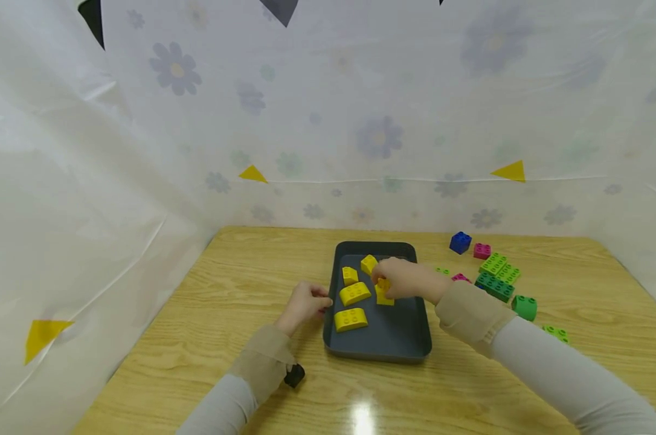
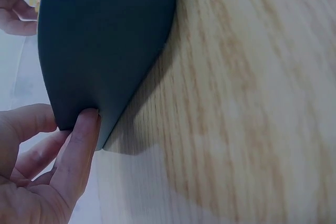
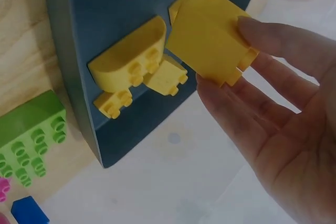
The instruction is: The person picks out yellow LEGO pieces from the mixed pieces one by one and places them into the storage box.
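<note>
A dark grey tray (image 1: pixel 398 341) lies on the table with several yellow building bricks (image 1: pixel 351 319) in it, some with rounded ends. My right hand (image 1: pixel 406 279) is over the tray and pinches a square yellow building brick (image 3: pixel 205 38) between thumb and fingers. In the right wrist view its studs point toward the palm. At the tray's left side, my left hand (image 1: pixel 304 303) pinches the rim; the left wrist view shows a fingertip against the outer wall (image 2: pixel 107 40). The fingers of my right hand partly hide the brick in the head view.
Right of the tray lie loose bricks: a blue brick (image 1: pixel 460 243), a pink brick (image 1: pixel 482 251), light green bricks (image 1: pixel 493 264), a dark green brick (image 1: pixel 495 287) and a green rounded piece (image 1: pixel 525 307). A small black object (image 1: pixel 294 376) is by the left wrist. Patterned sheeting (image 1: pixel 317 121) stands behind the table.
</note>
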Demonstrator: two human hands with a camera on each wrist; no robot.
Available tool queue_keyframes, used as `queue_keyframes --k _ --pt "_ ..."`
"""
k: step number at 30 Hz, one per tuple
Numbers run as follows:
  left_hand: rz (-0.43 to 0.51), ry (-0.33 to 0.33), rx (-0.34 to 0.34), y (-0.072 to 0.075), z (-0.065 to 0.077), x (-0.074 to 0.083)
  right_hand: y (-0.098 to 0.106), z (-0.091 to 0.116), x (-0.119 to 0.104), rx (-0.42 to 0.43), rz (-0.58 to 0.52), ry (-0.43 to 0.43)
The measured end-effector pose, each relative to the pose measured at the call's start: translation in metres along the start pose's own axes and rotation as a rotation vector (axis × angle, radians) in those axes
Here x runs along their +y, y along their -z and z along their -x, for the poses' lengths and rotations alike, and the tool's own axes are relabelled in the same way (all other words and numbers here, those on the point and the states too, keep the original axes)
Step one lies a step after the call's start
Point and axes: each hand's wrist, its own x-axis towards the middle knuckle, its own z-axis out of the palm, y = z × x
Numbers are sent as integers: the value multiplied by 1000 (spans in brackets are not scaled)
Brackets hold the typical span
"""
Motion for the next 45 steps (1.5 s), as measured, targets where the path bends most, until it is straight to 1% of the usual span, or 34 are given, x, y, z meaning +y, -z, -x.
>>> queue_keyframes --k 8,16,23,27,33,39,42,45 --pt "-4 -3 -2 0 0 -1 -15 -6 -3 -58 -26 -7" --pt "-7 -2 6 -1 0 -1 -22 -6 -6 -95 -27 -44" --pt "-8 1 10 -1 0 -2 -29 -8 -3 -116 -24 -41" --pt "-3 1 8 -1 1 -1 -32 -8 -2 -118 -30 -34" --pt "15 -1 8 -1 2 0 -31 -7 -2 -103 0 -5" --pt "15 -3 13 -1 1 -1 -32 -7 -1 -105 5 -12" --pt "14 1 13 -1 2 -1 -32 -7 0 -104 11 -2" --pt "8 -4 9 -2 3 0 -30 -4 0 -82 4 -2"
